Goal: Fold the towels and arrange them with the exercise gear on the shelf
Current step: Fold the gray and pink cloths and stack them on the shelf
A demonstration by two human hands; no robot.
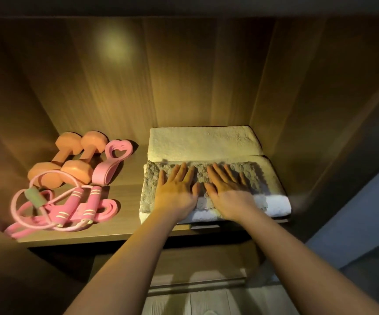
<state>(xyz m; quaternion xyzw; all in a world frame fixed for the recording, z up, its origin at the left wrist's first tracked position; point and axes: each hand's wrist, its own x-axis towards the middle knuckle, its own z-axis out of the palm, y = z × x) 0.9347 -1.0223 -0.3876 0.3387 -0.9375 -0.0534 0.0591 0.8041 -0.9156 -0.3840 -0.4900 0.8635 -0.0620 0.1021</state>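
1. I saw the left hand [176, 189] lying flat on the grey towel [148, 189], fingers straight and spread, palm down and gripping nothing.
2. The right hand [229, 192] lay the same way just beside it on the grey towel, fingers extended and pressing the cloth. The two thumbs almost met.
3. The grey towel lay folded on top of a white towel [277, 206]. The white towel's folded edge showed in front of and to the right of the grey one.
4. Directly behind the grey towel, a cream towel [203, 142] lay folded flat and reached the back panel [184, 76].
5. To the right of the grey towel, the stack ran close to the side wall [297, 133], leaving only a narrow strip of room there.
6. In front of the grey towel, the white fold sat at the front edge of the shelf [125, 201].
7. To the left of the grey towel, a bare strip of shelf separated it from the gear.
8. Further left lay two orange dumbbells [56, 160], side by side, and a pink heart-shaped gripper [113, 160] lay between them and the grey towel.
9. Left of the grey towel and nearer the shelf's front lay a jump rope [70, 205] with pink handles, a pink band [109, 206] and a pink tube with a green pad [32, 196], all tangled together.
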